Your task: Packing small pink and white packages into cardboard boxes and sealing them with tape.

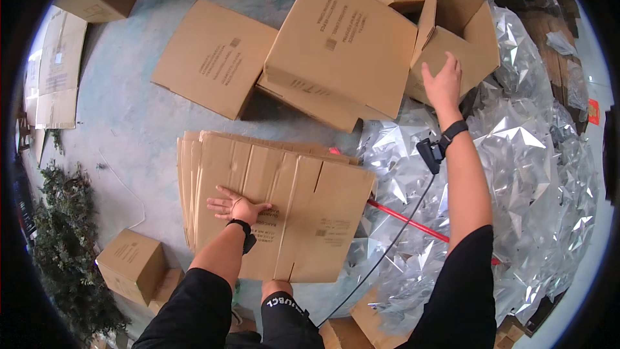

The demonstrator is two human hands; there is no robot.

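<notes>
My left hand (234,207) lies open, fingers spread, on a stack of flattened cardboard boxes (310,184) in front of my legs. The stack leans, and the edges of several sheets fan out on its left side. My right hand (444,84) reaches forward with its fingers apart, holding nothing. It is beside the near wall of an open cardboard box (475,58) at the upper right; whether it touches the wall I cannot tell. A large closed carton (342,45) stands just left of that box.
Another carton (216,58) stands farther left. Crinkled silvery plastic (516,174) heaps along the right, with a red bar (413,221) across its edge. A black cable (387,252) hangs from my right wrist. Greenery (64,245) and a small box (131,265) lie at the left.
</notes>
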